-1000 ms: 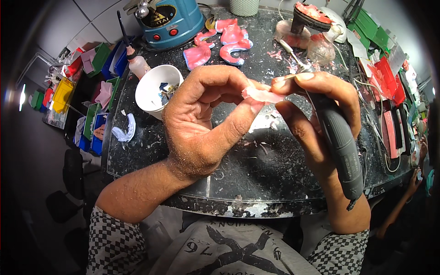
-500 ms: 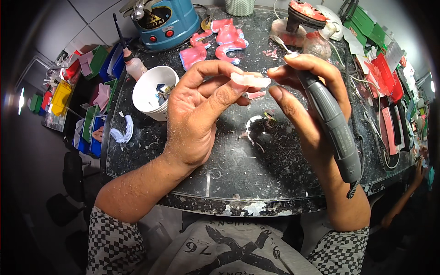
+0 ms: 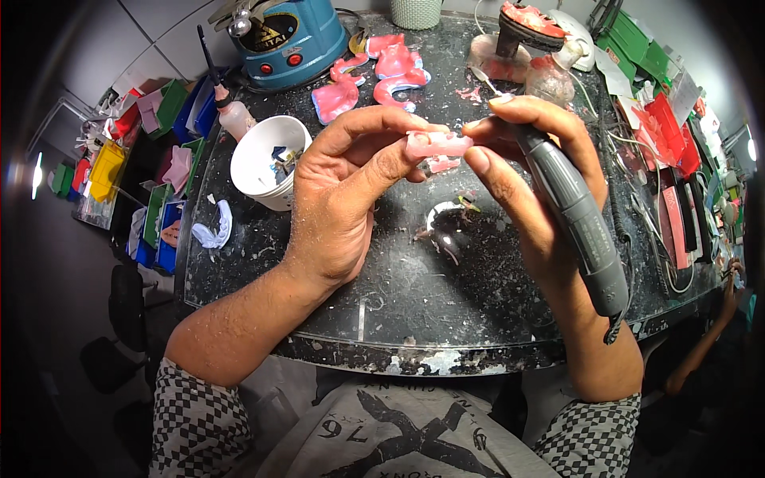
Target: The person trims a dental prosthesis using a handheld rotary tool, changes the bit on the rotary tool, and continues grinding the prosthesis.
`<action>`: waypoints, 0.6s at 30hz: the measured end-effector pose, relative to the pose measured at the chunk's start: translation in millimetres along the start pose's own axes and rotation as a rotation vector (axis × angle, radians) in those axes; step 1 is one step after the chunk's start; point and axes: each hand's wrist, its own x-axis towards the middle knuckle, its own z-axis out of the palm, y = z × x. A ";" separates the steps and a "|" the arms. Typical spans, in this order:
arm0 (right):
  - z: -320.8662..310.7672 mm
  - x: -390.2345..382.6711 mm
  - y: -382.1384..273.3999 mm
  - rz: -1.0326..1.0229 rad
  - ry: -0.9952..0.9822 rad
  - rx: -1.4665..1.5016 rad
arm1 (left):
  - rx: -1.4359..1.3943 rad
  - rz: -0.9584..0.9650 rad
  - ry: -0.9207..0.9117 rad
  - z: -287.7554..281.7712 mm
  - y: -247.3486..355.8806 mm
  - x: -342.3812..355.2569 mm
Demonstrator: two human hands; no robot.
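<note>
Left hand [image 3: 347, 199] pinching pink denture piece [image 3: 438, 145], right hand [image 3: 530, 171] gripping grey rotary handpiece [image 3: 578, 219], dark worktop [image 3: 414, 295]

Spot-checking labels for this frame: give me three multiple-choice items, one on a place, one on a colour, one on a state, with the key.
1. Where does the white cup stand?
A. On the dark bench, on the person's left of the left hand
B. On the blue machine
C. Under the right forearm

2. What colour is the small dental piece pinched in the left hand?
A. Green
B. Pink
C. Black

3. What does the right hand hold?
A. Nothing, it lies flat
B. A spoon
C. A grey handpiece, tip towards the piece

Key: 1 A, the cup sits on the bench beside the left hand; 2 B, the piece is pink between thumb and fingers; 3 C, the fingers wrap the grey tool's front end.
</note>
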 end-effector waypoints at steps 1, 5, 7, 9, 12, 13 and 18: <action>0.0 -0.2 -1.1 0.047 0.005 0.011 | 0.000 0.000 0.000 -1.2 0.4 -0.1; -1.6 -0.6 -2.5 0.059 -0.004 -0.011 | 0.101 -0.062 -0.012 0.2 5.5 0.5; -1.8 -0.8 -3.2 0.079 0.041 -0.020 | 0.114 -0.097 0.020 1.3 7.7 0.5; -1.9 -1.7 -3.8 0.088 0.055 -0.011 | 0.002 -0.168 0.055 -1.3 8.9 -0.2; -1.2 -1.7 -2.5 0.089 0.065 0.003 | 0.193 -0.023 -0.009 2.1 7.2 -4.9; -1.3 -2.1 -1.6 0.082 0.062 0.005 | 0.205 -0.017 -0.010 4.0 10.0 -5.7; -2.4 -1.0 0.9 0.017 0.046 -0.003 | 0.164 0.172 -0.056 4.8 4.1 -1.7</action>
